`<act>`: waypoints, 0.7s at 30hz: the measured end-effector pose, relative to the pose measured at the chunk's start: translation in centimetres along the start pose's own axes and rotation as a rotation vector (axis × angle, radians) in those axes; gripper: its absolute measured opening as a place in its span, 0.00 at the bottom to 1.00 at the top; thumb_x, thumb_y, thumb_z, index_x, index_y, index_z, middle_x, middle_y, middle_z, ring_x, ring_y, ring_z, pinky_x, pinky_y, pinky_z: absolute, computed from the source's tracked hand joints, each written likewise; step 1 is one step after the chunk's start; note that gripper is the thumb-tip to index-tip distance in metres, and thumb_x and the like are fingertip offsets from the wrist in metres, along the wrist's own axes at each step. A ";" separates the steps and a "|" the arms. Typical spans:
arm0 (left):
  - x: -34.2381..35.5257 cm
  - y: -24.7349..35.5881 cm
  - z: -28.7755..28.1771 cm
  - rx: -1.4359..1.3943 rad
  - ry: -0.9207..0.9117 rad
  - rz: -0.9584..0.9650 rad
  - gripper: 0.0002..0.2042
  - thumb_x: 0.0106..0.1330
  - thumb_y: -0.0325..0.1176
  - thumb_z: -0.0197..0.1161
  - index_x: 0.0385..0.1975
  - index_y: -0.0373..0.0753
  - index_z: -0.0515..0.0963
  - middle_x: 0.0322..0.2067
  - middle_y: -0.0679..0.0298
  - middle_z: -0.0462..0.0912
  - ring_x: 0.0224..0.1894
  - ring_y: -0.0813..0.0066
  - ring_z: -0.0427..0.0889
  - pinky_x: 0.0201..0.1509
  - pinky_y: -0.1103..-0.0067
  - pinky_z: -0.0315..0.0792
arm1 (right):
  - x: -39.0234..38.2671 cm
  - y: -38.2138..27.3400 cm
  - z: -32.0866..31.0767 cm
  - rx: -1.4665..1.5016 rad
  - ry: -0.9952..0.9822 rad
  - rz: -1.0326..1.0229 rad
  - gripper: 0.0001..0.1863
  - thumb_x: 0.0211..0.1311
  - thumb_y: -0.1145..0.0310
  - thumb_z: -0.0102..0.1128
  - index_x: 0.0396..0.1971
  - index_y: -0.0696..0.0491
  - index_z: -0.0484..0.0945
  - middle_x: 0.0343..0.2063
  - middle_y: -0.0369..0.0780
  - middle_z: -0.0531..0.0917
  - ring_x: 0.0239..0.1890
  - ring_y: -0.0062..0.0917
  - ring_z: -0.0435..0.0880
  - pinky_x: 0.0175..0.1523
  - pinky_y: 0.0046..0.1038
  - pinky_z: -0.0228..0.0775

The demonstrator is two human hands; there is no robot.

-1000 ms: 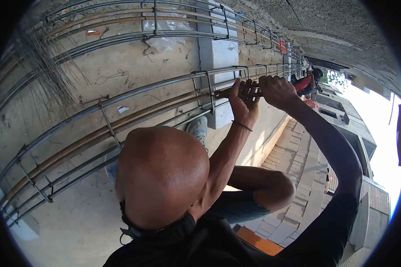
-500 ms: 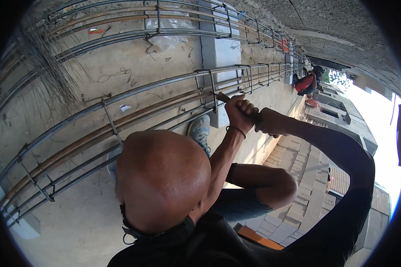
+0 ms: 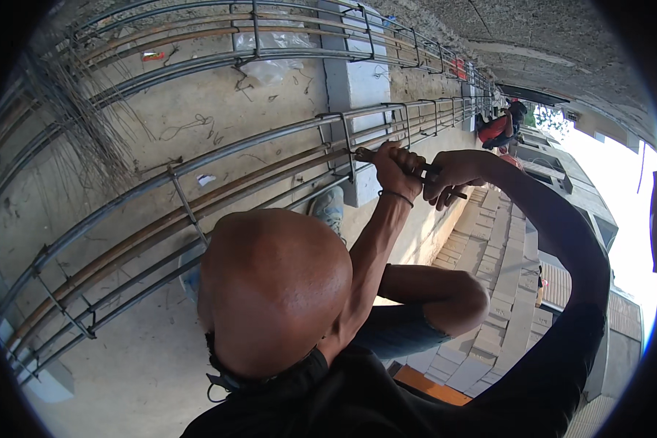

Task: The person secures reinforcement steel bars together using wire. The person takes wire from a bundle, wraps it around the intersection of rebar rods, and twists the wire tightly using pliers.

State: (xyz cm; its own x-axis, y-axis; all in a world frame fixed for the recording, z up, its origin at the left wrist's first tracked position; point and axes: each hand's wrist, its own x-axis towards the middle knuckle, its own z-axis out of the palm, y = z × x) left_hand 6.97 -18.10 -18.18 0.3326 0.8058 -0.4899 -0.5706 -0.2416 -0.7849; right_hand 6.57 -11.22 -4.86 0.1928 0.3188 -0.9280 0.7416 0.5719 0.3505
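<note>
My left hand (image 3: 400, 171), with a dark band at the wrist, is closed around a dark rod-like tool (image 3: 366, 155). The tool's worn end sticks out toward a stirrup of the near rebar cage (image 3: 255, 150); I cannot tell whether it touches the steel. Just right of that fist, my right hand (image 3: 456, 174) has its fingers curled on the other end of the tool. Dark metal pieces show between the two hands and below the right fingers. The tool's exact kind is mostly hidden by my grip.
A second rebar cage (image 3: 292, 52) runs behind, with loose tie wires (image 3: 87, 117) at left. A pale concrete block (image 3: 358, 80) sits under both cages. A clear plastic bag (image 3: 270, 69) lies beyond. Stacked blocks (image 3: 482, 292) stand at right; a person in red (image 3: 498, 130) crouches far off.
My right hand has shifted slightly up and right, its fingers looser and lower, with more dark metal showing. My left fist has moved slightly right, still around the tool.
</note>
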 end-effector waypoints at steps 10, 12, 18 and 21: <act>2.2 -0.4 1.5 -0.157 -0.242 0.084 0.11 0.60 0.41 0.58 0.22 0.40 0.72 0.26 0.61 0.80 0.31 0.66 0.79 0.45 0.68 0.70 | 3.0 -0.5 -3.0 -0.751 0.681 -0.019 0.12 0.60 0.66 0.48 0.32 0.61 0.73 0.28 0.52 0.81 0.34 0.41 0.84 0.35 0.39 0.78; 2.7 0.4 2.1 -0.193 -0.290 0.061 0.12 0.62 0.42 0.56 0.24 0.40 0.72 0.26 0.62 0.79 0.31 0.66 0.79 0.45 0.67 0.71 | 2.1 -2.3 -4.5 -0.809 0.657 0.001 0.12 0.60 0.66 0.48 0.35 0.59 0.73 0.29 0.51 0.82 0.35 0.40 0.84 0.34 0.40 0.78; 2.9 1.1 -0.4 -0.101 -0.242 0.146 0.13 0.67 0.44 0.53 0.31 0.39 0.72 0.29 0.63 0.78 0.35 0.69 0.79 0.42 0.72 0.72 | -0.5 -2.7 0.7 -0.359 0.608 -0.255 0.17 0.53 0.67 0.62 0.39 0.55 0.68 0.29 0.44 0.81 0.34 0.37 0.82 0.37 0.36 0.73; 2.6 0.2 -1.4 0.049 -0.140 0.210 0.25 0.62 0.55 0.56 0.44 0.38 0.67 0.39 0.61 0.78 0.43 0.68 0.78 0.46 0.72 0.72 | -0.6 0.3 0.1 -0.144 0.444 -0.384 0.14 0.58 0.62 0.60 0.33 0.54 0.67 0.25 0.40 0.78 0.25 0.30 0.78 0.30 0.31 0.68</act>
State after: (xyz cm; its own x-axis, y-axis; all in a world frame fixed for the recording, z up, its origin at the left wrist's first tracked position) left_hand 8.77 -16.77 -20.09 0.0973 0.8087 -0.5801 -0.6530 -0.3881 -0.6504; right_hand 6.74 -11.31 -4.25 -0.3813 0.3371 -0.8608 0.6050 0.7951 0.0434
